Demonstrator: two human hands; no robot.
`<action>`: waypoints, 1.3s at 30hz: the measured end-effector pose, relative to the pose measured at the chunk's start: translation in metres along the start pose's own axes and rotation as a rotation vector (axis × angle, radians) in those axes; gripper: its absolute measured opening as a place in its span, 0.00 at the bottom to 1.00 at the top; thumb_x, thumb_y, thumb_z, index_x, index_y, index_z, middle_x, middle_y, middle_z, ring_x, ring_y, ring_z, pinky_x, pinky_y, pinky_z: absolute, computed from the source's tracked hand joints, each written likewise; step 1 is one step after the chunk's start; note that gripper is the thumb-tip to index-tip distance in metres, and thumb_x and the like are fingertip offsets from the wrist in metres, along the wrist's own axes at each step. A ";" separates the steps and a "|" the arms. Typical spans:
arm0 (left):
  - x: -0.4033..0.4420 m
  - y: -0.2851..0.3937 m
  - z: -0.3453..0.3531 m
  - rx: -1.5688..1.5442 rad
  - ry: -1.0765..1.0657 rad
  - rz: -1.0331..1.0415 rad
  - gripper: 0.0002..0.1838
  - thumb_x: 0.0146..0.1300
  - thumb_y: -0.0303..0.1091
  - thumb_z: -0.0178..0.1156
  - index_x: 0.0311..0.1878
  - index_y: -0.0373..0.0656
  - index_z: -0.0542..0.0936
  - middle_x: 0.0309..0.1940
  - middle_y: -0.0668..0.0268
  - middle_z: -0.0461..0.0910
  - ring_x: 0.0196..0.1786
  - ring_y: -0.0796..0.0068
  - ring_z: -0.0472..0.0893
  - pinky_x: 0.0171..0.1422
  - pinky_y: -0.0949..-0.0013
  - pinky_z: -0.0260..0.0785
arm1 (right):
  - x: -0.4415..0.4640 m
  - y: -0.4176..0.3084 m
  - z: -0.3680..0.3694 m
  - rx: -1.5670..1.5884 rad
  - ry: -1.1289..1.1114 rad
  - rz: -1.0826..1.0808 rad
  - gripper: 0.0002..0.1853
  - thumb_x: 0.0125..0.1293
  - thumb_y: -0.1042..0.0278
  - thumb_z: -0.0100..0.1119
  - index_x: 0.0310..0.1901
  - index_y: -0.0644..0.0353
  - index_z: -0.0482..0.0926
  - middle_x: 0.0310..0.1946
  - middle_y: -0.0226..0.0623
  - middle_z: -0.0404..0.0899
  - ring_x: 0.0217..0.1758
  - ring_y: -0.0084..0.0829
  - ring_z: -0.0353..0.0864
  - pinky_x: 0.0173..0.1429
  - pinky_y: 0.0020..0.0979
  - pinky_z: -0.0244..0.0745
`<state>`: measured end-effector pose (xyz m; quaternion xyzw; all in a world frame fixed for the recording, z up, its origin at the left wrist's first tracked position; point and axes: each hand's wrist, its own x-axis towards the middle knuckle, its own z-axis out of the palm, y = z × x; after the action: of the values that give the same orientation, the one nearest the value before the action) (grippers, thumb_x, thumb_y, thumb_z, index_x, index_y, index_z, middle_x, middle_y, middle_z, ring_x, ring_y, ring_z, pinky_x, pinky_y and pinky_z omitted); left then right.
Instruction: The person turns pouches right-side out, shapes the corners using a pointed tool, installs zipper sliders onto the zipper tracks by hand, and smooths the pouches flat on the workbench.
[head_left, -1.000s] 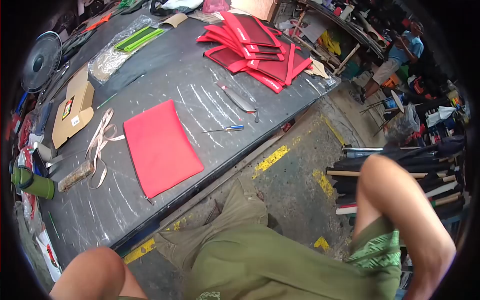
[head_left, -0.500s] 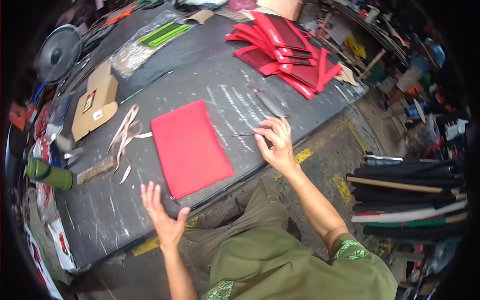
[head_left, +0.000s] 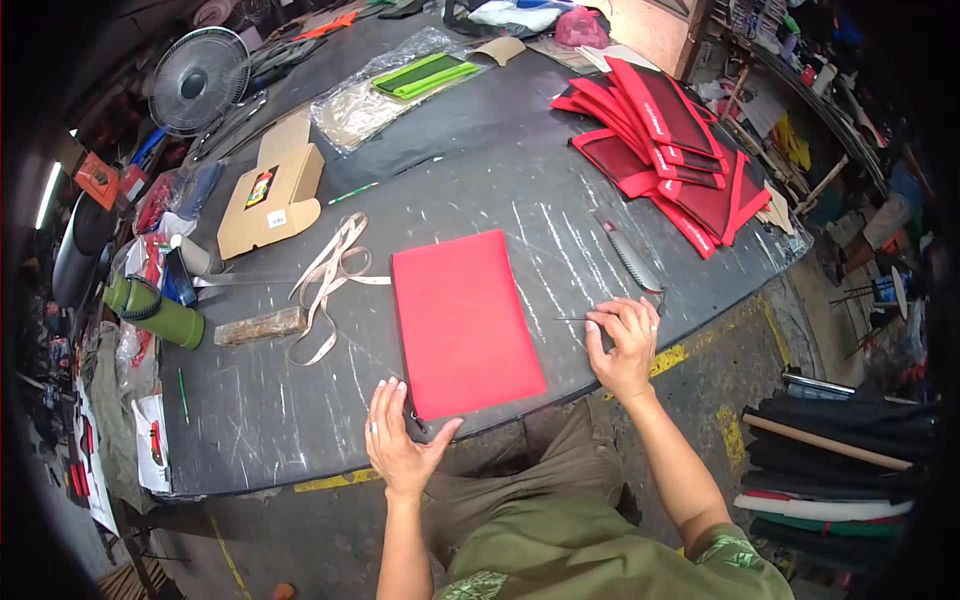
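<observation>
A flat red pouch (head_left: pixel 468 325) lies on the dark, chalk-marked table (head_left: pixel 250 420). At its lower left corner, by a zipper pull, my left hand (head_left: pixel 403 436) rests with thumb and fingers spread, holding nothing. To the right of the pouch, my right hand (head_left: pixel 625 345) has its fingers curled together over the screwdriver; only the thin shaft (head_left: pixel 572 319) shows and the handle is hidden. A grey cutter knife (head_left: pixel 632 260) lies just beyond that hand. A pale measuring tape (head_left: pixel 328 275) is loosely looped to the left of the pouch.
Red mesh pouches (head_left: pixel 665 150) are piled at the back right. An open cardboard box (head_left: pixel 270 195), a green bottle (head_left: pixel 155 310), a worn block (head_left: pixel 260 327) and a fan (head_left: pixel 199 82) stand left. Green pieces (head_left: pixel 425 75) lie farther back. Fabric rolls (head_left: pixel 830 450) are at right; a person (head_left: pixel 890 215) sits beyond.
Both hands have come over the table edge, the left to the pouch's corner and the right onto the screwdriver. The view has shifted, so the table sits farther right.
</observation>
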<state>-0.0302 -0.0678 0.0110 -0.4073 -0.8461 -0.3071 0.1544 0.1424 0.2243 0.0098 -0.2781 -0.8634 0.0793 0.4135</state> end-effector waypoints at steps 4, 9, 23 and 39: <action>0.001 0.004 -0.001 -0.030 -0.017 -0.015 0.50 0.45 0.49 0.85 0.71 0.42 0.73 0.68 0.54 0.76 0.73 0.48 0.74 0.74 0.49 0.67 | -0.001 0.003 -0.002 -0.004 0.013 0.006 0.06 0.59 0.68 0.71 0.39 0.51 0.87 0.43 0.28 0.84 0.56 0.36 0.81 0.73 0.50 0.63; 0.006 0.008 -0.010 -0.052 0.072 0.124 0.44 0.48 0.42 0.84 0.68 0.41 0.75 0.67 0.53 0.77 0.71 0.48 0.75 0.72 0.50 0.69 | -0.005 0.008 0.002 0.009 0.029 -0.022 0.04 0.60 0.69 0.70 0.37 0.51 0.86 0.41 0.28 0.84 0.54 0.35 0.81 0.72 0.50 0.64; 0.033 0.067 0.037 -0.307 -0.283 0.337 0.13 0.60 0.28 0.73 0.49 0.44 0.88 0.47 0.63 0.87 0.58 0.56 0.83 0.64 0.56 0.73 | -0.007 0.011 0.006 0.017 0.086 -0.058 0.03 0.59 0.68 0.71 0.34 0.50 0.86 0.41 0.26 0.84 0.51 0.34 0.81 0.66 0.45 0.67; 0.027 0.053 0.042 -0.318 -0.293 0.461 0.07 0.69 0.26 0.66 0.48 0.35 0.85 0.46 0.54 0.85 0.55 0.50 0.82 0.64 0.52 0.73 | -0.016 0.006 -0.003 0.158 0.104 0.032 0.08 0.58 0.63 0.71 0.36 0.54 0.83 0.43 0.30 0.80 0.57 0.37 0.77 0.74 0.51 0.63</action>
<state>-0.0061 0.0005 0.0138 -0.6472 -0.6862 -0.3307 0.0306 0.1548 0.2205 -0.0012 -0.2622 -0.8272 0.1390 0.4771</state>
